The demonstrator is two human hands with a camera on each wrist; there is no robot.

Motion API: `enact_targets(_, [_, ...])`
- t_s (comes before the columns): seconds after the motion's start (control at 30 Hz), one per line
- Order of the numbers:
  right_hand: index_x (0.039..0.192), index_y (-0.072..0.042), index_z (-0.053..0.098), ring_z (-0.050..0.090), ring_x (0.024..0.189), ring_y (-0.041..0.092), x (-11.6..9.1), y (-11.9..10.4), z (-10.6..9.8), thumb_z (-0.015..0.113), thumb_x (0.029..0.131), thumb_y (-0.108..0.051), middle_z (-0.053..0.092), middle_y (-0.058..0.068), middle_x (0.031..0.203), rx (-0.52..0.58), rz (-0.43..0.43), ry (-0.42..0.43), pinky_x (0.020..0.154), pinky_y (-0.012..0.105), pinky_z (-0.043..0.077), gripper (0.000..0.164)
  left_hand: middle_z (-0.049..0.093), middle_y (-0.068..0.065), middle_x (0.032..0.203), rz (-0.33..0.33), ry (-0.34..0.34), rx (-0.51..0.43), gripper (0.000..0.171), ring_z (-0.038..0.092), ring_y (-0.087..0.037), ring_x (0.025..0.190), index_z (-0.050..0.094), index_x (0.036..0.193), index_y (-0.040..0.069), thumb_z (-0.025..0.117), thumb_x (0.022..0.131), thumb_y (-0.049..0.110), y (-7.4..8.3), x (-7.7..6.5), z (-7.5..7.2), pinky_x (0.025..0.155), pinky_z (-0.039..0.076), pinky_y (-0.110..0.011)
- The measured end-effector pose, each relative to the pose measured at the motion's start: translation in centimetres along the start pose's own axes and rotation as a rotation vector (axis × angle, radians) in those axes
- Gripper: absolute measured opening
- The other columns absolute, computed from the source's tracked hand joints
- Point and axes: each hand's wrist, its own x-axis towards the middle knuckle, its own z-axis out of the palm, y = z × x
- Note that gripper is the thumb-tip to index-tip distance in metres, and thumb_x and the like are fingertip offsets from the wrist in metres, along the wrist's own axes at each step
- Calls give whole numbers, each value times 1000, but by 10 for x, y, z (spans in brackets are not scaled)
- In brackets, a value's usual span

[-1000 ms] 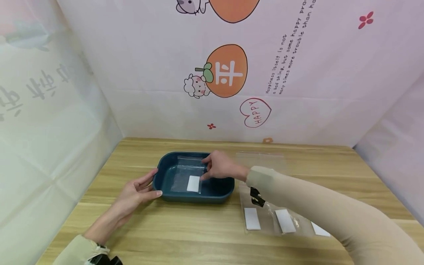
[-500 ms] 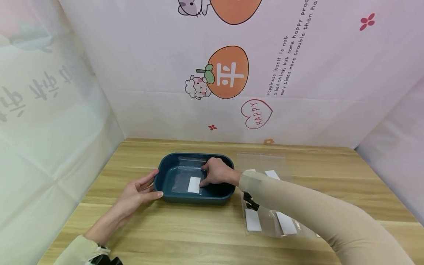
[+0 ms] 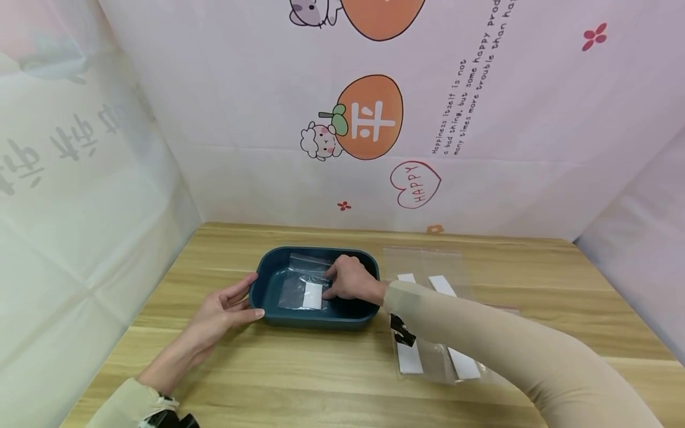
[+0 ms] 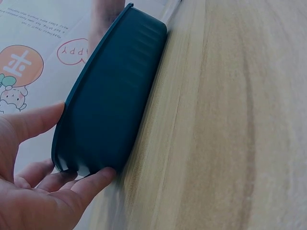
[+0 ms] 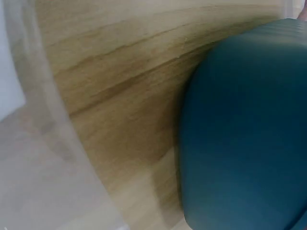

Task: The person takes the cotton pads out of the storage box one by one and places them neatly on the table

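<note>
A dark teal oblong basin (image 3: 321,323) stands on the wooden table. My left hand (image 3: 216,314) holds its left end, fingers and thumb spread around the corner; the left wrist view shows the fingertips (image 4: 106,173) against the outer wall. Inside lies a clear zip bag (image 3: 291,295) with a white label (image 3: 313,295), its film creased. My right hand (image 3: 352,279) reaches over the right rim and pinches the bag's right edge between thumb and fingers. In the right wrist view the basin's wall (image 5: 244,129) hides that hand.
Right of the basin, several clear bags (image 3: 436,365) with white labels (image 3: 409,358) lie overlapping, partly under my right sleeve (image 3: 471,327). A printed cloth (image 3: 267,178) hangs behind the table, and more cloth closes both sides.
The bag in the basin has wrinkled and bunched up slightly. My right hand has settled a little lower and deeper in the basin. The left hand keeps its hold.
</note>
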Motion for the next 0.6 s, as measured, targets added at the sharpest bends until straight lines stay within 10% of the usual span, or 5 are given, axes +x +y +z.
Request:
enact_targets(0.23, [102,-10,84,71,69,16,-3,-4,-2,79,97,-12,77,4,86,52,32,4,62,32,61,8,20,-16,172,-3,3,-3,90,30,-44,151,31,167,12,82,93,14,0,-1,2,111,44,-36])
enact_targets(0.47, [126,-13,79,72,89,17,-3,-10,-6,91,86,-31,75,6,125,-86,66,-67,72,35,60,46,20,-16,172,-5,9,-2,89,31,-44,151,31,167,11,82,93,13,0,0,2,110,45,-34])
enact_targets(0.6, [122,-15,82,71,106,19,-2,-10,-3,90,87,-31,72,5,131,-111,60,-62,81,38,61,39,21,-17,172,-8,17,-6,88,33,-43,150,32,166,11,81,93,11,0,0,4,109,45,-33])
